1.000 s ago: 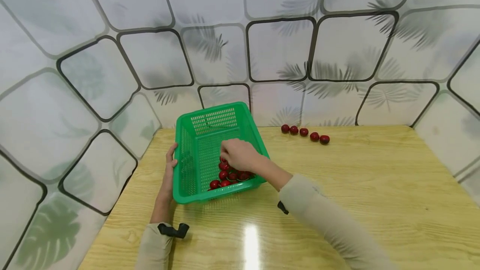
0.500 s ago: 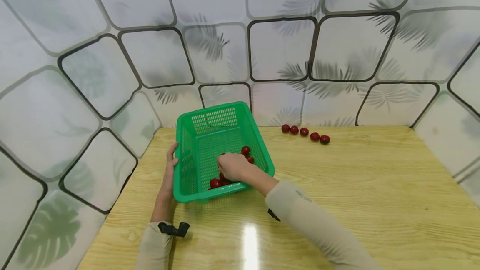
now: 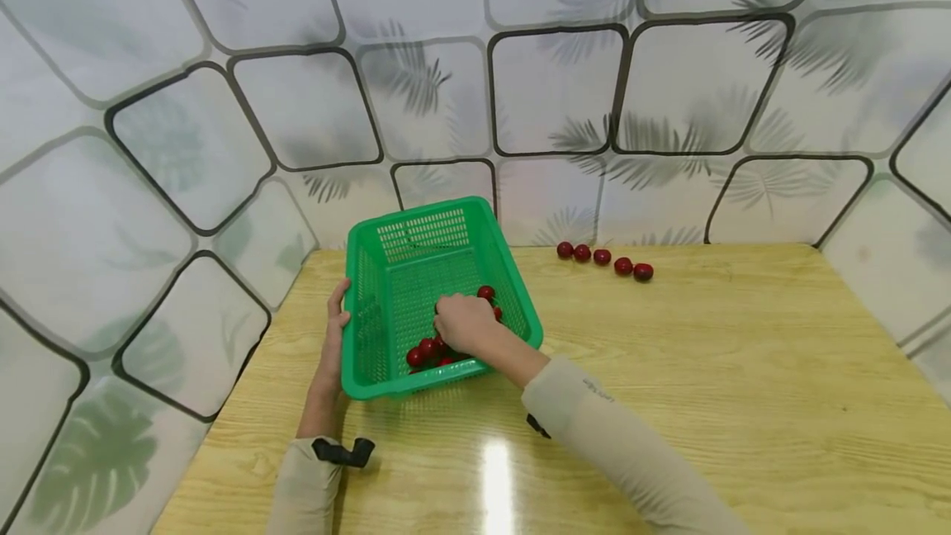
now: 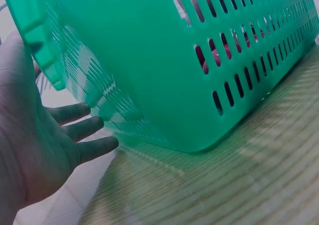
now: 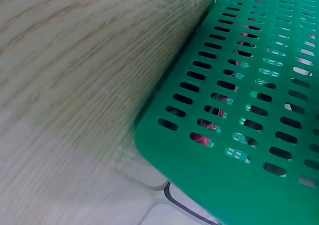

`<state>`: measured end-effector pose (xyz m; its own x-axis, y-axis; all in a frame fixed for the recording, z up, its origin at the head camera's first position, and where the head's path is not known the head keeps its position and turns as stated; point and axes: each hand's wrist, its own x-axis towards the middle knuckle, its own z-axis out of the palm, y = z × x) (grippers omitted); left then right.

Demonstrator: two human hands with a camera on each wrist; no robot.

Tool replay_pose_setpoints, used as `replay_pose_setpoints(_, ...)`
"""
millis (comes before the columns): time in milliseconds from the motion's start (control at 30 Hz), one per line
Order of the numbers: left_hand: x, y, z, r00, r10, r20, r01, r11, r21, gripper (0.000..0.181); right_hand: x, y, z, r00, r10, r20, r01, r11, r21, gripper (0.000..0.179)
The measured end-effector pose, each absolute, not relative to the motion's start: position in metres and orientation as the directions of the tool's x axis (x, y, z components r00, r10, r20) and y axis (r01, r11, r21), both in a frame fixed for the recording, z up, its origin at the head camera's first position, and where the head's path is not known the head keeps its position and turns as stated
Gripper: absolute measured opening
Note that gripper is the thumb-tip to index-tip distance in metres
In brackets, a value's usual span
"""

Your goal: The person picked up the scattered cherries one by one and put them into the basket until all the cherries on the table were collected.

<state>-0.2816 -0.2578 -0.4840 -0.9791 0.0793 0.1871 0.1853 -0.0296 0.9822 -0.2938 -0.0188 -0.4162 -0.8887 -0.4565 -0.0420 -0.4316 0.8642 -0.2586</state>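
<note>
A green plastic basket (image 3: 404, 386) with slotted walls stands on the table, its near part holding several red cherries (image 3: 427, 347). Against its left side rests my left hand (image 3: 334, 341), the thumb side up at the rim. In the left wrist view, three fingers (image 4: 82, 129) of that hand reach out fairly straight along the outer wall. My right hand (image 3: 466, 324) is inside the basket, bent down over the cherries. Its fingertips are hidden, so what they hold does not show. The right wrist view shows only the basket's outside wall (image 5: 199, 170), with red behind the slots.
A loose row of several dark red cherries (image 3: 602, 257) lies at the back of the wooden table (image 3: 713, 370), right of the basket. Behind stands a patterned wall covering (image 3: 557, 97), which also runs along the left side.
My right hand has moved lower and nearer within the basket, uncovering cherries at its right side. Near the front, cherries have shifted a little. The left hand stays at the rim.
</note>
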Motion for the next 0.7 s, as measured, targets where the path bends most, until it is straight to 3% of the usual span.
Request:
replay_pose_setpoints(133,-0.285,-0.254,-0.481,-0.974,0.096,0.203,0.202,-0.020,0.979,0.057,-0.293,-0.014,-0.413,-0.900,-0.435,-0.016,-0.412,0.863,-0.292,0.037)
replay_pose_setpoints(367,-0.276,-0.264,-0.482,-0.976,0.080,0.201,0.203,0.021,0.979,0.055,-0.287,-0.020,-0.419,-0.837,-0.546,-0.048,-0.499,0.795,-0.344,0.044)
replay_pose_setpoints(600,-0.276,-0.264,-0.482,-0.976,0.077,0.206,0.208,0.018,0.978,0.055,-0.286,-0.020,-0.417,-0.865,-0.501,-0.023,-0.467,0.821,-0.327,0.038)
replay_pose_setpoints(700,-0.279,-0.260,-0.484,-0.975,0.082,0.208,0.210,0.008,0.978,0.055,-0.288,-0.015,-0.417,-0.838,-0.545,-0.031,-0.505,0.796,-0.333,0.042)
